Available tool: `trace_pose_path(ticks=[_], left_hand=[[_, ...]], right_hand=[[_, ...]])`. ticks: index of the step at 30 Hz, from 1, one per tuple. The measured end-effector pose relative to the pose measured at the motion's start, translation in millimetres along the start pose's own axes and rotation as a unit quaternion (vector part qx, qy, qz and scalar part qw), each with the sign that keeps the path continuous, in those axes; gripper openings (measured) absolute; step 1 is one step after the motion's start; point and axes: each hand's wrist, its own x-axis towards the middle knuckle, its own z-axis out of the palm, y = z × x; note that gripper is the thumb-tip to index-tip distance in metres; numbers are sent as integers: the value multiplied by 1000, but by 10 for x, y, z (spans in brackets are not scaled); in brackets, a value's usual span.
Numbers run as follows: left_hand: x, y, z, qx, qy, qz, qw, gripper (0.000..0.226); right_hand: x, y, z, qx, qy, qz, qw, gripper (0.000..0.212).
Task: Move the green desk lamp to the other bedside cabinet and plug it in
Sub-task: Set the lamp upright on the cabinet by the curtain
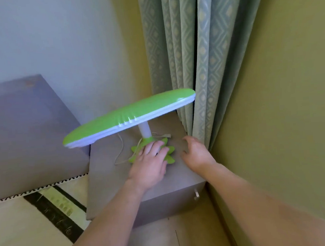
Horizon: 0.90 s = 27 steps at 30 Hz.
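The green desk lamp [128, 117] stands on a grey bedside cabinet [162, 184]. It has a long green and white head, a white stem and a green star-shaped base [169, 158]. Its pale cord [121, 150] lies loose on the cabinet top, left of the base. My left hand [149, 162] rests flat on the base with its fingers spread. My right hand [195, 152] hovers just right of the base, fingers curled and apart, holding nothing. The plug is not clearly visible.
A green patterned curtain [195, 53] hangs right behind the cabinet, touching the lamp head's far end. A grey headboard [27, 132] and the bed with a patterned runner [54, 207] lie to the left. A yellow-green wall [290, 94] closes the right side.
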Motion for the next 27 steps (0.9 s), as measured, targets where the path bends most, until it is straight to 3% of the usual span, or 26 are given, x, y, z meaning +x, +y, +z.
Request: trace_pose_path(ticks=[5,12,19,24,27], left_hand=[[181,-225,762,34,73,45,996,36],[421,-500,1368,114,157,65,979,37],[263,-669,1415,93,135,-7,986,44],[212,-698,1421,129,116,13,985,50],[183,-680,1426,133,112,6,985,52]], right_hand=[[681,470,565,-2,58,-66,996,61],[1526,794,1000,17,146,-193,970,51],[1777,775,1102,-30,134,-218,966,45],[1902,724,1144,-86,114,-203,969,46],[1978,693,1215,-124,91,-202,967,34]])
